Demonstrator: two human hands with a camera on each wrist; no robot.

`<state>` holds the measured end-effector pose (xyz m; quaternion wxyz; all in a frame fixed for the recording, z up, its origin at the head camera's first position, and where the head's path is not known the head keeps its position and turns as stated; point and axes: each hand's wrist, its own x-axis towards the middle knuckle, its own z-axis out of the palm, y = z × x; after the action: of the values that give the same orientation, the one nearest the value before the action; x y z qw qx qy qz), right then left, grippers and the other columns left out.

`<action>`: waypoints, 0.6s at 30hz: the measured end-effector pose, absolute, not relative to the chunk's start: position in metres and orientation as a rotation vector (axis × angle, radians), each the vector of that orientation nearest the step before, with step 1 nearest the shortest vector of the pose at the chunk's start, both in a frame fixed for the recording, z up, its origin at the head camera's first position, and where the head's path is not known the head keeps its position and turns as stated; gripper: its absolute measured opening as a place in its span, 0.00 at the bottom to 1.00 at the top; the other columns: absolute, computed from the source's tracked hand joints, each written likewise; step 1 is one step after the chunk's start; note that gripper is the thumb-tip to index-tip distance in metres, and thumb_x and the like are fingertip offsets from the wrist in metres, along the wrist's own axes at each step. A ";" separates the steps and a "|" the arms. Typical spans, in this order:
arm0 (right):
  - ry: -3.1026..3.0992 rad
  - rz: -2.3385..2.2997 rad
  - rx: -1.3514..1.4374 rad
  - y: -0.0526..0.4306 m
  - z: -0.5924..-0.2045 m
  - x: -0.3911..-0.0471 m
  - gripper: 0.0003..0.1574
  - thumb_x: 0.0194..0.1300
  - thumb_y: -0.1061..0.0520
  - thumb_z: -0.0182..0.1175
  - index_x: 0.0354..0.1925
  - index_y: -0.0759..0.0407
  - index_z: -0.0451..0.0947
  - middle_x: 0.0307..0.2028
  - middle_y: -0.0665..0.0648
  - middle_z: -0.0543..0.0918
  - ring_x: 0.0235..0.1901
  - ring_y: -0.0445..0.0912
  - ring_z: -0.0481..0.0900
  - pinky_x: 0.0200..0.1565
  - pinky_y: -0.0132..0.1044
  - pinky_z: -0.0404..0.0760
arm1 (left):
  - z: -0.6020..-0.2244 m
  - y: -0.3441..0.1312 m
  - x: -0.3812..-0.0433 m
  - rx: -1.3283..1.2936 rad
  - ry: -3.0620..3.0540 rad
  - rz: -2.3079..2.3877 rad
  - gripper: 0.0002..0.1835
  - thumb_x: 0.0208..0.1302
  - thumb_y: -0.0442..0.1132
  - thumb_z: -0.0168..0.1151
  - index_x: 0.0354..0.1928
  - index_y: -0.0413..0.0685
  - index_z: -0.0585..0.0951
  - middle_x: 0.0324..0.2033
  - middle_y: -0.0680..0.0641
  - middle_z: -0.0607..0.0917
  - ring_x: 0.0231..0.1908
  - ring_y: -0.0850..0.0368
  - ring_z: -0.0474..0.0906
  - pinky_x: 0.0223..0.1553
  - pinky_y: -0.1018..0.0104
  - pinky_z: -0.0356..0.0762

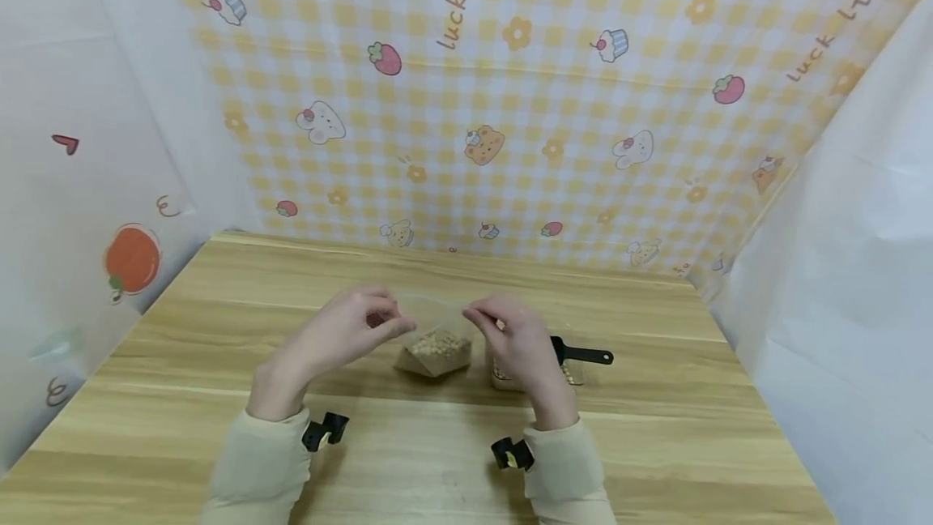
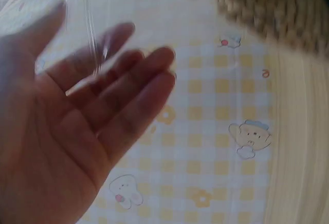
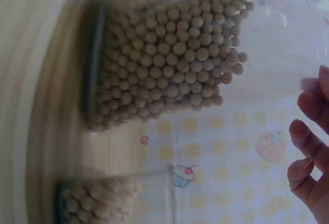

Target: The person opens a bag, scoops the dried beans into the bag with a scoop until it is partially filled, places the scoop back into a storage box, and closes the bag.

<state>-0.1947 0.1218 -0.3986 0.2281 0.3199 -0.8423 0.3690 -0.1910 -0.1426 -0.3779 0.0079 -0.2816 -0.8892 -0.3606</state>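
A clear plastic bag (image 1: pixel 436 353) stands on the wooden table, its lower part filled with small round beige balls (image 3: pixel 175 54). At the bag's upper left side is my left hand (image 1: pixel 350 330), thumb and index finger apart. In the left wrist view the fingers of this hand (image 2: pixel 92 106) are loosely extended, with the bag's clear edge passing between thumb and index finger. My right hand (image 1: pixel 521 339) pinches the upper right edge of the bag between thumb and fingertips. The bag's top looks spread between both hands.
Behind my right hand, partly hidden, stands a clear box (image 1: pixel 501 384) of similar balls. A black scoop (image 1: pixel 589 356) lies across it, handle to the right. A yellow checked cloth (image 1: pixel 437 104) hangs behind the table, with white sheets (image 1: pixel 838 266) at the sides.
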 end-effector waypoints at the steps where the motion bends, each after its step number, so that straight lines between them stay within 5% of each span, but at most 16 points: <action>1: -2.311 1.037 0.871 0.123 -0.398 -0.195 0.05 0.65 0.60 0.63 0.35 0.55 0.86 0.32 0.48 0.84 0.30 0.39 0.77 0.32 0.35 0.77 | -0.377 -0.144 -0.190 -0.903 -2.780 -1.130 0.13 0.66 0.55 0.60 0.31 0.58 0.85 0.31 0.60 0.79 0.30 0.63 0.76 0.33 0.64 0.76; 18: -2.182 1.204 0.973 0.124 -0.396 -0.200 0.04 0.62 0.63 0.65 0.32 0.56 0.87 0.29 0.47 0.83 0.26 0.40 0.70 0.26 0.35 0.69 | -0.346 -0.154 -0.166 -0.921 -2.701 -0.886 0.05 0.65 0.41 0.65 0.30 0.57 0.83 0.27 0.64 0.77 0.26 0.68 0.71 0.29 0.68 0.74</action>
<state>-0.2000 0.1243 -0.3961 0.2311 0.3538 -0.7934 0.4380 -0.1662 -0.1535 -0.3458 0.0768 -0.3073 -0.9012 -0.2958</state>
